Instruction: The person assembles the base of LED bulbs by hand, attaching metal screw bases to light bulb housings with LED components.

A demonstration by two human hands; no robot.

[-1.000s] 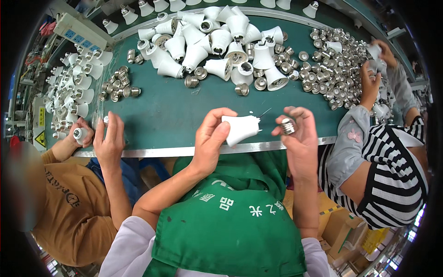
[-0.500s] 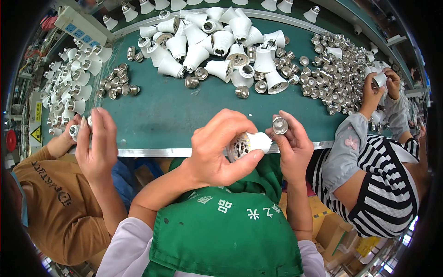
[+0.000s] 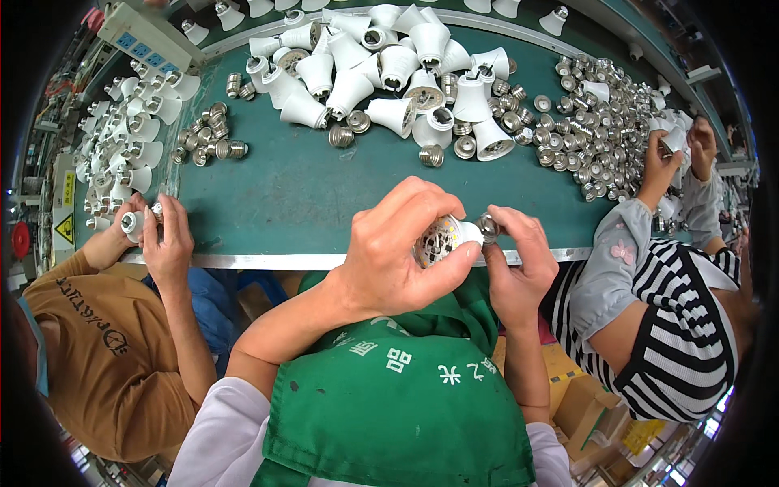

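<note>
I count 2 hands of my wearer, 1 pc in each. L hand (image 3: 385, 252) grips 1 white LED-bulb housing (image 3: 438, 242) round its body, above the bench's near edge, open end w/ LED board twd cam. R hand (image 3: 521, 264) pinches 1 metal screw cap (image 3: 488, 229) btwn thumb & fingers, right at the housing's neck; can't tell how far it's seated.

On the green bench (image 3: 284, 191): 1 housing heap (image 3: 349, 92), overlapping, approx. 25+; 1 big cap heap (image 3: 600, 130), too many to count; 1 small cap cluster (image 3: 217, 126), approx. 10; 1 cap pair (image 3: 234, 84). Also 1 power strip (image 3: 162, 36) w/ 4 blue sockets, & 2 co-workers, 1 per side (L (image 3: 122, 357), R (image 3: 682, 325)).

Vs 0.5 s ago: cap was apart from the neck, hollow end twd cam; now it's turned sideways & up against the neck. R hand's come closer to L. Heaps unchanged afaict.
</note>
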